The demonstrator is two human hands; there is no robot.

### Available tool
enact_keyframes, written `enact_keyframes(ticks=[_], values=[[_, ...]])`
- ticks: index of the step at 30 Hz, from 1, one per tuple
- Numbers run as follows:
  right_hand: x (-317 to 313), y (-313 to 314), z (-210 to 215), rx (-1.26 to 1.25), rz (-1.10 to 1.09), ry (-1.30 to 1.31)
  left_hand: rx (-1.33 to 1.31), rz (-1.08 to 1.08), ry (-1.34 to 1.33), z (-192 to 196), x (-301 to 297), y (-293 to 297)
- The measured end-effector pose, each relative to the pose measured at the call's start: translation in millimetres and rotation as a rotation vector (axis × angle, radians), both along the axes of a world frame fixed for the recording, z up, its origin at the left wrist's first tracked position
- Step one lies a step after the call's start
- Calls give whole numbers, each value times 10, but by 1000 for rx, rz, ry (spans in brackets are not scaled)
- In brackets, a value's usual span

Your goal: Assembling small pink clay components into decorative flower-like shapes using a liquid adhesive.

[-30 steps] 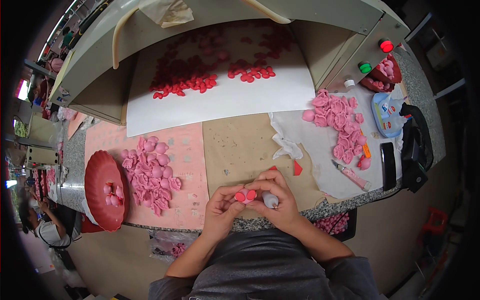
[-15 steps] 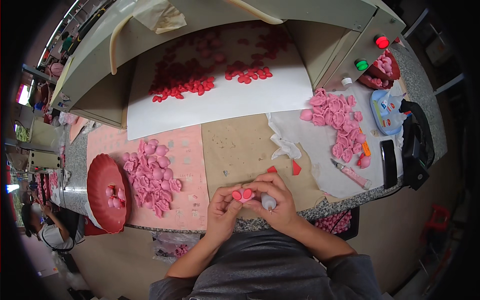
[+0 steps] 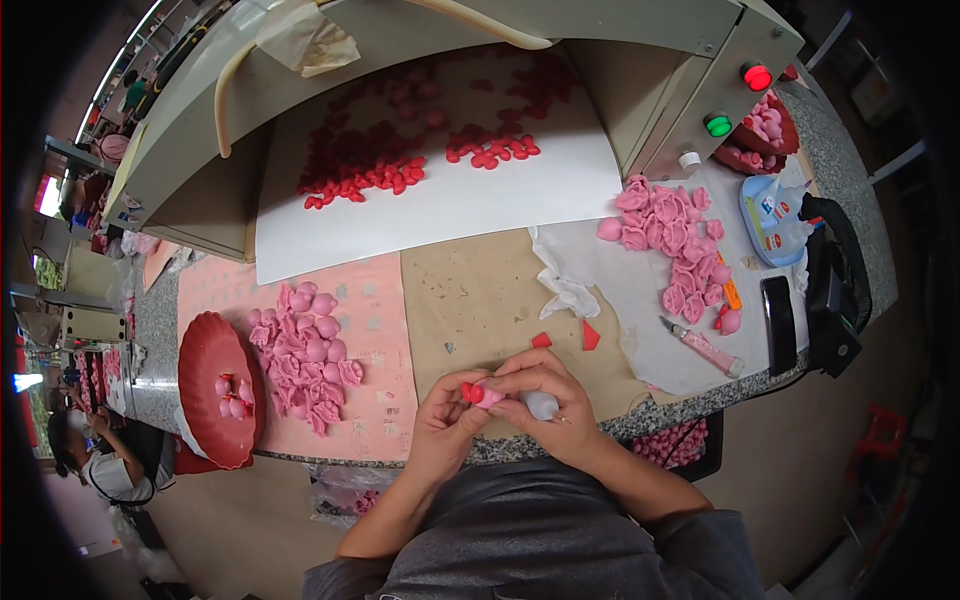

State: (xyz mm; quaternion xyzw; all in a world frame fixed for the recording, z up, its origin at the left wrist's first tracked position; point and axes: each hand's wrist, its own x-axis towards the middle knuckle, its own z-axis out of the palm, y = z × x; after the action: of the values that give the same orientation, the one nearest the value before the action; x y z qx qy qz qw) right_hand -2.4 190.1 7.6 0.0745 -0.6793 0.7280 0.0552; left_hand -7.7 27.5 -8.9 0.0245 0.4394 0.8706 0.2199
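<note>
Pink and red, the small flower piece (image 3: pixel 482 394) sits pinched between both hands just above the near edge of the desk (image 3: pixel 470 300), over the brown paper sheet (image 3: pixel 480 290). The left hand (image 3: pixel 447 418) curls around it from the left, its fingers closed on the pink part. The right hand (image 3: pixel 548 392) arches over from the right, thumb and forefinger pressed onto the red tip, while its lower fingers clench a small whitish glue bottle (image 3: pixel 541 404). Both forearms rise from the lower edge and meet in front of the grey shirt.

Against the picture half a second before, the hands sit in almost the same spot; the red tip shows a little more clearly between the fingertips.

Two red petal pieces (image 3: pixel 590 335) lie just beyond the right hand. To the left, a heap of pink petals (image 3: pixel 308 350) rests on a pink sheet beside a red dish (image 3: pixel 205 385).
</note>
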Motion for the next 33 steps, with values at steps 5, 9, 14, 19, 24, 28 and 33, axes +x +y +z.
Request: enact_keyframes(ticks=[5, 9, 14, 19, 24, 28, 33], values=[[8, 10, 8, 20, 1, 23, 65, -45, -16, -35, -4, -35], [11, 6, 16, 29, -9, 64, 56, -36, -39, -24, 6, -32], [16, 0, -4, 40, -30, 78, 51, -35, -33, -37, 12, -33], [9, -21, 8, 58, -53, 72, 77, -32, -79, -44, 8, -30], [18, -17, 11, -42, -17, -61, 93, -47, -91, -51, 4, -31], [16, -24, 15, -9, -10, -10, 73, -35, -63, -40, 7, -50], [39, -37, -6, -9, -29, -8, 76, -33, -65, -39, 8, -47]])
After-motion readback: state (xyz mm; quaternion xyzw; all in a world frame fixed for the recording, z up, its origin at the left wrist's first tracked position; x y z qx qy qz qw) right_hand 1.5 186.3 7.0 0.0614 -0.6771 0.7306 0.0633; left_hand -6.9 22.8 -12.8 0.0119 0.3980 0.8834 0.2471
